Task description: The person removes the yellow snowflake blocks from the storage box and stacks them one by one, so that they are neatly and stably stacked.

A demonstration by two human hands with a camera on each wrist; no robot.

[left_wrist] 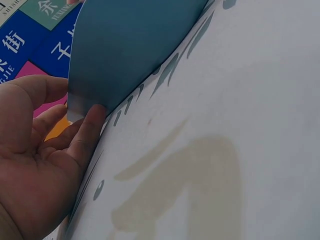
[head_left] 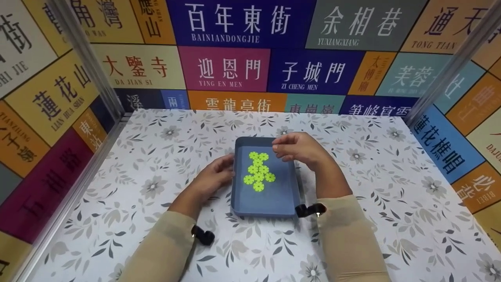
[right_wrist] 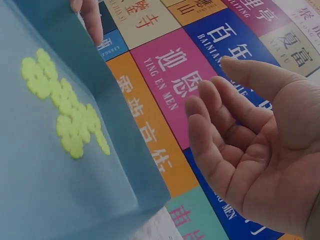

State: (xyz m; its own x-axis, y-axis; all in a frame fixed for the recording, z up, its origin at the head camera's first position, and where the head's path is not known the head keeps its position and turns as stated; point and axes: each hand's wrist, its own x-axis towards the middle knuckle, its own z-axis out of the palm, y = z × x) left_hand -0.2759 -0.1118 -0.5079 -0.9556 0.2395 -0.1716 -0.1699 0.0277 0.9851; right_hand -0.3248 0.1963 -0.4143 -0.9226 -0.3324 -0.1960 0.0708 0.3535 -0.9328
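Observation:
A blue-grey tray point(head_left: 270, 201) lies on the patterned surface, with several yellow-green flower-shaped pieces point(head_left: 258, 170) clustered inside it. The left hand point(head_left: 213, 176) is at the tray's left side; in the left wrist view its fingertips point(left_wrist: 97, 111) touch the tray wall point(left_wrist: 125, 50). The right hand point(head_left: 299, 149) hovers by the tray's upper right corner. In the right wrist view that hand point(right_wrist: 250, 135) has loosely bent fingers with nothing between them, apart from the tray, and the joined yellow-green pieces point(right_wrist: 65, 102) show inside the tray.
The surface point(head_left: 156, 235) has a floral leaf print. Panels with large characters point(head_left: 223, 23) stand behind and on both sides, with metal posts at the corners. Small black devices point(head_left: 203, 235) are on both wrists.

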